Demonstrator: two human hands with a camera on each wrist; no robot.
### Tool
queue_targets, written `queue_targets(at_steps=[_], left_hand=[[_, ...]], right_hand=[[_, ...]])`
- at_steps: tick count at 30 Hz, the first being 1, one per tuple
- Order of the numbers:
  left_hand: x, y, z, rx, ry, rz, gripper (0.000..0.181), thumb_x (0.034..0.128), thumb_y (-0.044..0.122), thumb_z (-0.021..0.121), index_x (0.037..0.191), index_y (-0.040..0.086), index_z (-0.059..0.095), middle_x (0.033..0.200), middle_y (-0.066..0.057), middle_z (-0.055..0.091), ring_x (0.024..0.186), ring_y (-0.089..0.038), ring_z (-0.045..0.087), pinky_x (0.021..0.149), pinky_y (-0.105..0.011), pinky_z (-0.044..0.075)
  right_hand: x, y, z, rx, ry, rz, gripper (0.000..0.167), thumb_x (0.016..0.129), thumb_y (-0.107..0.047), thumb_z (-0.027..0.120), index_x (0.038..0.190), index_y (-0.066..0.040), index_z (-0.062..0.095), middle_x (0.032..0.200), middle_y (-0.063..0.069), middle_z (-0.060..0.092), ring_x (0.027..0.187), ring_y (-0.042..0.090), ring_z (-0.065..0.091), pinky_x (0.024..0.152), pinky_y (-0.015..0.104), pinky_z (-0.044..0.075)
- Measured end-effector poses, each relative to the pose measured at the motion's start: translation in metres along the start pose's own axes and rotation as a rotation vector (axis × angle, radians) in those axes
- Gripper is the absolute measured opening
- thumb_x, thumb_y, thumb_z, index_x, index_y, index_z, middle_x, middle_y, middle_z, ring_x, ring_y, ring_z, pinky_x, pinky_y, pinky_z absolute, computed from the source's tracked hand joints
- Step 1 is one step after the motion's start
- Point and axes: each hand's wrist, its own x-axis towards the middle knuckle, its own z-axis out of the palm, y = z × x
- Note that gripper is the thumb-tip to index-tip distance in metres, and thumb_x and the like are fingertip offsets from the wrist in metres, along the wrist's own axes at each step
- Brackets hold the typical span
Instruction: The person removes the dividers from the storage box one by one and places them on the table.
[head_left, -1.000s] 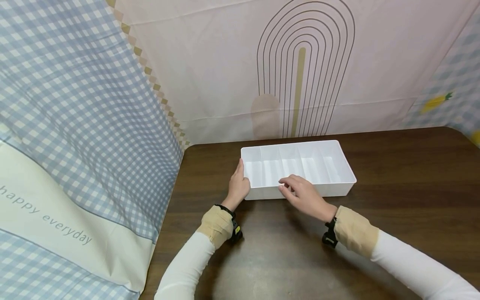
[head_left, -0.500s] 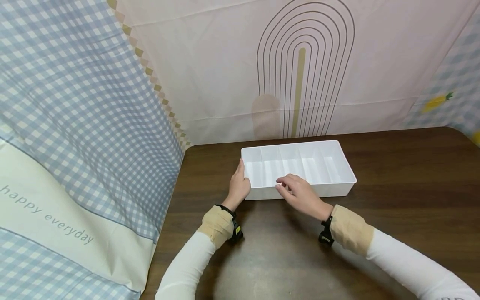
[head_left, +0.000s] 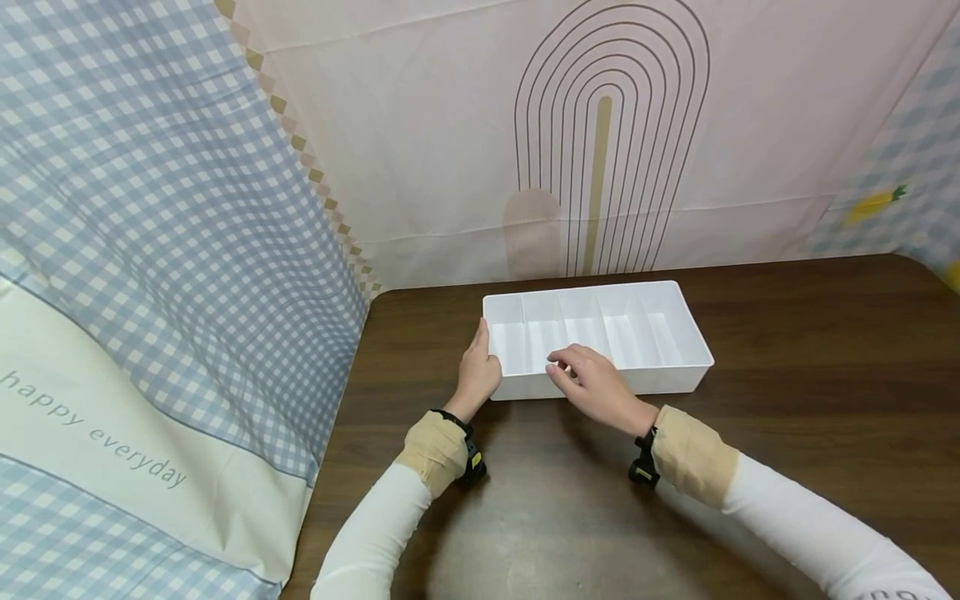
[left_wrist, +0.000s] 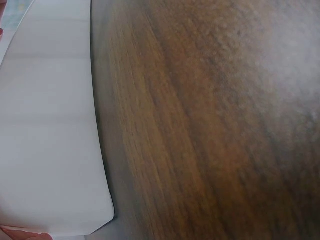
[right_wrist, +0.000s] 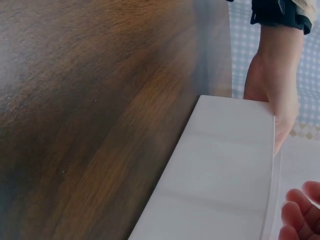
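Observation:
A white rectangular box (head_left: 600, 381), split by dividers into several compartments, stands on the brown table. My left hand (head_left: 475, 375) grips its near left corner in the head view. The fingers run along the outside of the left wall, with the thumb by the corner rim; this hand (right_wrist: 280, 85) also shows beyond the box in the right wrist view. Over the near rim, my right hand (head_left: 600, 387) hovers with bent fingers and a gap between thumb and forefinger. Nothing is seen in it. The right fingertips (right_wrist: 295, 212) sit beside the rim in the right wrist view.
The dark wood table (head_left: 810, 350) extends around the box. A pale patterned cloth (head_left: 420, 167) hangs behind its far edge, and a blue checked cloth (head_left: 187, 208) hangs along the left side. Each wrist bears a strapped black camera (head_left: 474, 467).
My right hand has slid slightly left along the near rim, its wrist moving left too. The left hand and the box stay where they were.

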Motion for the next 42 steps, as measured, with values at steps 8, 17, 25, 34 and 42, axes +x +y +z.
queue_targets(at_steps=[8, 17, 25, 34, 42], left_hand=[[-0.001, -0.001, 0.001, -0.003, -0.004, -0.008, 0.063, 0.0815, -0.001, 0.029, 0.142, 0.005, 0.013, 0.146, -0.009, 0.018, 0.122, -0.032, 0.036, 0.100, -0.035, 0.032], [-0.001, -0.002, 0.002, 0.005, 0.002, -0.006, 0.063, 0.0812, -0.001, 0.031, 0.142, 0.003, 0.014, 0.146, -0.011, 0.019, 0.128, -0.026, 0.029, 0.103, -0.036, 0.029], [0.000, -0.001, 0.002, 0.005, 0.009, -0.009, 0.063, 0.0807, -0.002, 0.032, 0.141, 0.002, 0.015, 0.146, -0.011, 0.020, 0.130, -0.022, 0.025, 0.103, -0.036, 0.028], [-0.001, 0.000, 0.001, 0.014, 0.010, -0.012, 0.064, 0.0806, -0.001, 0.032, 0.142, 0.004, 0.014, 0.146, -0.010, 0.021, 0.129, -0.023, 0.029, 0.103, -0.036, 0.029], [-0.001, 0.001, 0.000, 0.017, 0.006, -0.024, 0.064, 0.0812, 0.000, 0.032, 0.142, 0.006, 0.013, 0.146, -0.009, 0.020, 0.127, -0.024, 0.031, 0.102, -0.036, 0.031]], right_hand=[[0.005, 0.001, 0.003, 0.017, 0.025, 0.002, 0.026, 0.089, -0.022, 0.049, 0.099, -0.002, 0.063, 0.085, 0.006, 0.061, 0.073, 0.014, 0.052, 0.065, 0.029, 0.044], [0.008, 0.003, 0.007, 0.006, 0.034, 0.045, 0.028, 0.087, -0.025, 0.052, 0.098, -0.002, 0.064, 0.083, 0.006, 0.061, 0.070, 0.014, 0.052, 0.064, 0.029, 0.043], [0.012, -0.001, 0.007, -0.010, 0.025, 0.087, 0.030, 0.084, -0.027, 0.054, 0.096, -0.002, 0.064, 0.083, 0.008, 0.061, 0.068, 0.014, 0.050, 0.065, 0.031, 0.041], [0.018, -0.004, 0.010, -0.022, -0.002, 0.109, 0.028, 0.085, -0.027, 0.051, 0.092, -0.004, 0.065, 0.083, 0.008, 0.061, 0.069, 0.016, 0.049, 0.065, 0.031, 0.041], [0.023, -0.007, 0.014, -0.040, 0.000, 0.120, 0.027, 0.085, -0.027, 0.051, 0.087, -0.005, 0.066, 0.079, 0.006, 0.060, 0.067, 0.016, 0.049, 0.063, 0.030, 0.040]])
